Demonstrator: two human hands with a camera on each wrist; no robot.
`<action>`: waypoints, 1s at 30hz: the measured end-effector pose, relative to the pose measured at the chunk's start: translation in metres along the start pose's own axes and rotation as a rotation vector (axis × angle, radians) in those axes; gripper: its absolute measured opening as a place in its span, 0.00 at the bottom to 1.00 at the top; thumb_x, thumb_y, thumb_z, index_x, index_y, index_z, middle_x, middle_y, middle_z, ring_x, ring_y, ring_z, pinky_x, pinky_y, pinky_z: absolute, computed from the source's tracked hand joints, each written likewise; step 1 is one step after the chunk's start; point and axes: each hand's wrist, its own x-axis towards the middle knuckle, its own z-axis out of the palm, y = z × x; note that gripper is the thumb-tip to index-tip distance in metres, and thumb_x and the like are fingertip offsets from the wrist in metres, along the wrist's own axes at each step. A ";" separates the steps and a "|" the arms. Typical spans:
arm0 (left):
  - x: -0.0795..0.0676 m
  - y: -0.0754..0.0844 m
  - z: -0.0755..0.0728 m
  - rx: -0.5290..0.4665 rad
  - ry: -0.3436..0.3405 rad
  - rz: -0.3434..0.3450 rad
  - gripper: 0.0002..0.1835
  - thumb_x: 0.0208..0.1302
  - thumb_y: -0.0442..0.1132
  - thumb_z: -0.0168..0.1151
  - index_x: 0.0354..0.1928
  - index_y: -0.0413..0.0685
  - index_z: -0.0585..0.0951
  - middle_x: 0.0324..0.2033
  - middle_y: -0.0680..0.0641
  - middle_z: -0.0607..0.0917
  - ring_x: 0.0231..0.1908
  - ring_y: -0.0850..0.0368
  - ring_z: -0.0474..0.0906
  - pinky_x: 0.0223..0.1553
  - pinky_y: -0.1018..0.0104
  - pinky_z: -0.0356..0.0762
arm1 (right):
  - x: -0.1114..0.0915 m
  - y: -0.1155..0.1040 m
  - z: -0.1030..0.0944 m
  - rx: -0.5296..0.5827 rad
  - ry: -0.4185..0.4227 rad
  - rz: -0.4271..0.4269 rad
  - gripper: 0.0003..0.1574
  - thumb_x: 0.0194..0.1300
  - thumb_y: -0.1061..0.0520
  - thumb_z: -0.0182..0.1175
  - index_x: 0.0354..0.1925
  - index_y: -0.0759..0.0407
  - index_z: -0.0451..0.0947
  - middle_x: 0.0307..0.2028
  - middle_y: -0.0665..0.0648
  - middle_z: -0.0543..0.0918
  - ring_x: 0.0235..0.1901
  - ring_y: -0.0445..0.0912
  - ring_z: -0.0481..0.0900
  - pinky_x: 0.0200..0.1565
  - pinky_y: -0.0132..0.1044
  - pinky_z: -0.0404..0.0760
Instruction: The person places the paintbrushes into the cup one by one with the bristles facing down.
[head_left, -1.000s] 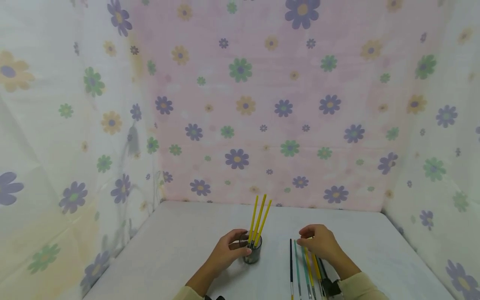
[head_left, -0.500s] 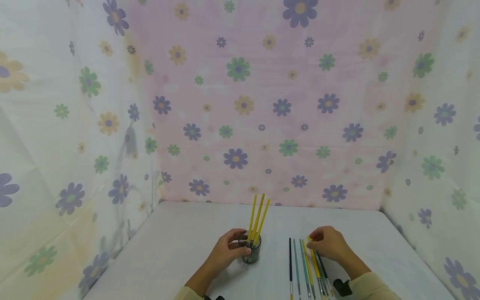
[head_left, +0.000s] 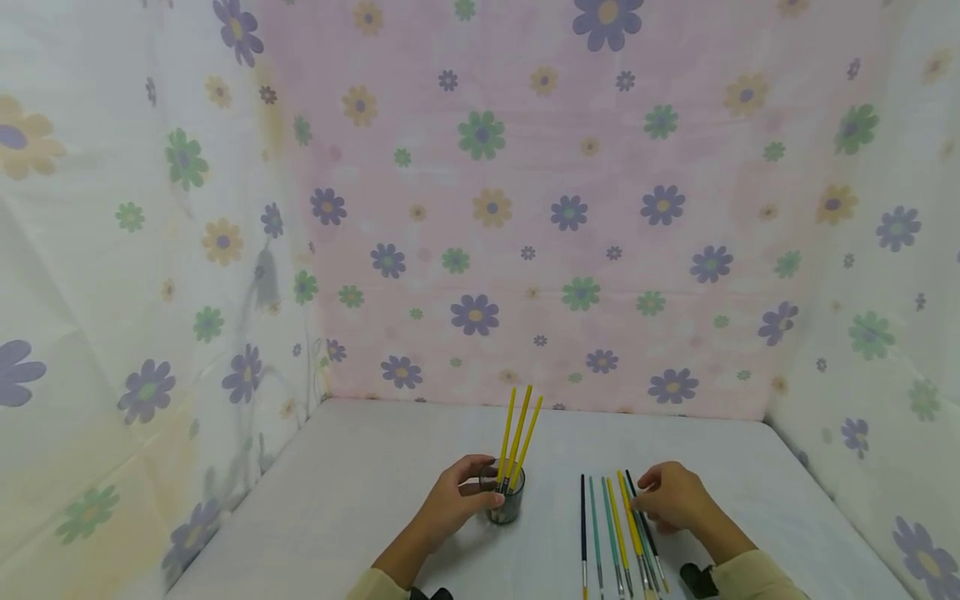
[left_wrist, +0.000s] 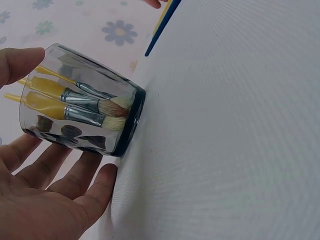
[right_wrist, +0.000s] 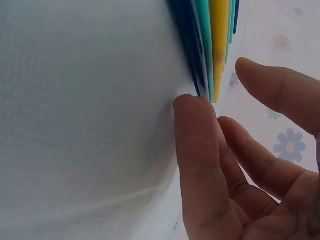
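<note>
My left hand [head_left: 457, 503] holds a clear glass [left_wrist: 75, 131] with a dark base, thumb on one side and fingers round the other. Three yellow paintbrushes [head_left: 517, 437] stand in it, bristles down, as the left wrist view shows. To the right, a row of paintbrushes [head_left: 615, 533] with black, teal and yellow handles lies on the table, handle ends pointing away from me. My right hand [head_left: 675, 502] is at the row's right end, beside a dark-handled paintbrush [right_wrist: 187, 40]. One fingertip is at its handle end, seemingly touching it; the thumb stands apart, and nothing is pinched.
The table [head_left: 360, 467] has a white cover. Flowered cloth [head_left: 525, 167] hangs at the back and both sides. A dark wrist strap [head_left: 699, 578] shows by the right sleeve.
My right hand has moved right along the handle ends, from the teal brushes past the yellow ones to the dark one at the right. The left hand and the glass have stayed put.
</note>
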 end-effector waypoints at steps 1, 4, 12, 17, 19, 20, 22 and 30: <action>0.000 0.000 0.000 0.000 0.001 0.000 0.33 0.63 0.40 0.74 0.69 0.46 0.74 0.63 0.40 0.80 0.61 0.44 0.82 0.58 0.57 0.84 | 0.000 0.000 0.000 -0.001 -0.008 0.000 0.29 0.54 0.55 0.78 0.49 0.68 0.80 0.39 0.59 0.86 0.31 0.47 0.83 0.28 0.41 0.86; 0.000 0.000 0.000 0.003 0.002 0.000 0.33 0.63 0.40 0.74 0.69 0.47 0.74 0.63 0.41 0.80 0.60 0.44 0.82 0.58 0.56 0.84 | 0.000 0.000 0.001 -0.014 -0.018 -0.005 0.28 0.54 0.55 0.78 0.49 0.69 0.80 0.38 0.58 0.86 0.30 0.47 0.83 0.28 0.42 0.86; 0.000 -0.001 0.000 0.007 0.000 0.001 0.33 0.63 0.40 0.74 0.69 0.47 0.74 0.64 0.41 0.80 0.60 0.44 0.83 0.58 0.57 0.84 | 0.002 -0.003 0.008 -0.055 -0.006 0.017 0.27 0.54 0.57 0.79 0.47 0.69 0.81 0.34 0.57 0.84 0.27 0.47 0.81 0.26 0.38 0.84; 0.000 0.000 0.000 0.008 0.000 0.000 0.32 0.63 0.40 0.74 0.68 0.48 0.74 0.64 0.41 0.80 0.60 0.44 0.83 0.57 0.57 0.84 | 0.002 -0.009 0.012 -0.079 0.000 0.031 0.25 0.53 0.57 0.79 0.45 0.68 0.81 0.33 0.57 0.84 0.27 0.47 0.81 0.26 0.37 0.83; 0.000 0.000 0.000 0.008 0.000 0.000 0.32 0.63 0.39 0.74 0.69 0.47 0.74 0.63 0.41 0.80 0.60 0.44 0.83 0.57 0.57 0.84 | 0.001 -0.010 0.013 -0.081 0.001 0.032 0.25 0.53 0.58 0.79 0.45 0.68 0.81 0.34 0.58 0.84 0.28 0.47 0.81 0.25 0.37 0.83; 0.000 0.000 0.000 0.008 0.001 -0.001 0.32 0.63 0.39 0.74 0.69 0.47 0.74 0.63 0.41 0.80 0.59 0.44 0.83 0.57 0.57 0.84 | 0.002 -0.010 0.014 -0.084 0.002 0.034 0.25 0.53 0.58 0.79 0.45 0.68 0.80 0.34 0.58 0.83 0.28 0.47 0.81 0.26 0.37 0.83; 0.000 0.000 0.000 0.009 0.000 -0.002 0.32 0.63 0.39 0.74 0.69 0.47 0.74 0.63 0.41 0.80 0.59 0.44 0.83 0.58 0.56 0.84 | 0.002 -0.010 0.014 -0.091 0.002 0.036 0.24 0.53 0.58 0.79 0.44 0.67 0.80 0.33 0.58 0.83 0.28 0.47 0.81 0.25 0.36 0.82; 0.000 -0.001 0.000 0.007 -0.003 -0.001 0.33 0.63 0.41 0.74 0.69 0.48 0.74 0.64 0.41 0.80 0.60 0.45 0.82 0.58 0.56 0.84 | 0.005 -0.010 0.017 -0.080 0.013 0.023 0.25 0.52 0.60 0.80 0.43 0.69 0.80 0.34 0.59 0.83 0.28 0.47 0.81 0.25 0.36 0.83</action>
